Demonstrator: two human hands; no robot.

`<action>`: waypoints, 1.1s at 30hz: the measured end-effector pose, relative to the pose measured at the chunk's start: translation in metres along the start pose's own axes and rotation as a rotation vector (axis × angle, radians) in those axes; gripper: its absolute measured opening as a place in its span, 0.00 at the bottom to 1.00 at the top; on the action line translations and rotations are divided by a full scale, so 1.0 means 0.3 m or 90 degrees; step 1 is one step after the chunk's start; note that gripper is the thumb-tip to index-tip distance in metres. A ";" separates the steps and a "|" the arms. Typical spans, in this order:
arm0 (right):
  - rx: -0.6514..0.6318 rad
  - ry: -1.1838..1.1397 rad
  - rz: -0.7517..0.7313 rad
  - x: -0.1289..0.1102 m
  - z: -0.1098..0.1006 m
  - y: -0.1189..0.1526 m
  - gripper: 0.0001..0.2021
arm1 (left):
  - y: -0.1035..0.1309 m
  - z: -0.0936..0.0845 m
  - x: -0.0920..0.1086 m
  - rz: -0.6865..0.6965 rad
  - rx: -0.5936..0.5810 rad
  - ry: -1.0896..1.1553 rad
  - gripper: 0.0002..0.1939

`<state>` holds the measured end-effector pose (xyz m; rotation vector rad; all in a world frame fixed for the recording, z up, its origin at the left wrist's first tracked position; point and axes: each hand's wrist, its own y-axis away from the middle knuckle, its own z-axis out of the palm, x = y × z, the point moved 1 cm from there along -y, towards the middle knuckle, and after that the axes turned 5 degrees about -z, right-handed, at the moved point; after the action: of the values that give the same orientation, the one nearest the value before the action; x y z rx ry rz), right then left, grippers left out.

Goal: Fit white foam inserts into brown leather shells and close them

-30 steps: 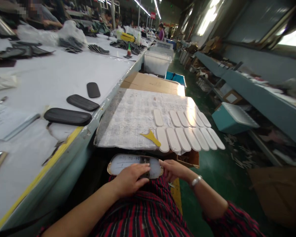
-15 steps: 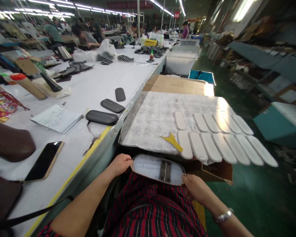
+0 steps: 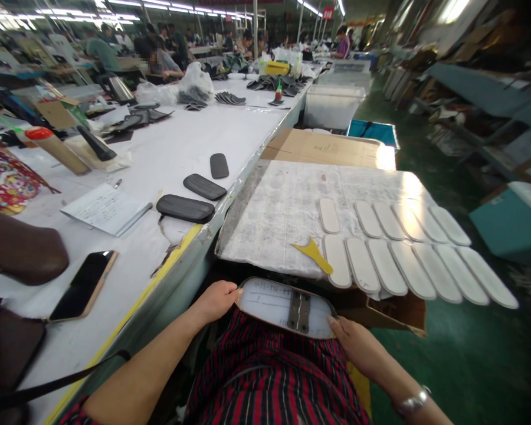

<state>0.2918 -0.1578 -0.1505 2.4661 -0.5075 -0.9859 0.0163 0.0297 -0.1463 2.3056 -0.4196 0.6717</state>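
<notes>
An oval whitish plate with a dark rim and a dark metal hinge across it lies over my lap. My left hand pinches its left end, and my right hand grips its right end with the thumb on top. Beyond the plate, a yellow forked tool rests on the white-covered board. Several pale oval pieces lie in two rows on that board, some reaching past its near edge.
On the long white table at left are several black oval pieces, a phone and a notebook. An open cardboard box sits under the board. Other people work far back.
The view has shifted slightly, so the table and board appear a little further right. Both hands still hold the plate, whose right end sits slightly lower in view.
</notes>
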 end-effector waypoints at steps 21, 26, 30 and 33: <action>0.157 0.049 -0.083 -0.049 -0.096 -0.013 0.22 | -0.087 -0.035 0.092 0.202 0.011 0.036 0.23; 0.175 0.096 -0.170 -0.090 -0.091 -0.058 0.15 | -0.143 0.004 0.124 0.253 -0.051 0.062 0.17; 0.139 0.152 -0.142 -0.107 -0.105 -0.073 0.16 | -0.165 -0.005 0.123 0.223 -0.104 0.045 0.18; 0.112 0.169 -0.139 -0.110 -0.119 -0.078 0.15 | -0.167 -0.010 0.122 0.211 -0.130 0.008 0.19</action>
<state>0.2987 -0.1132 -0.1210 2.8022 -0.2500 -0.7001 0.0684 0.0635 -0.1499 2.0569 -0.8364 0.7635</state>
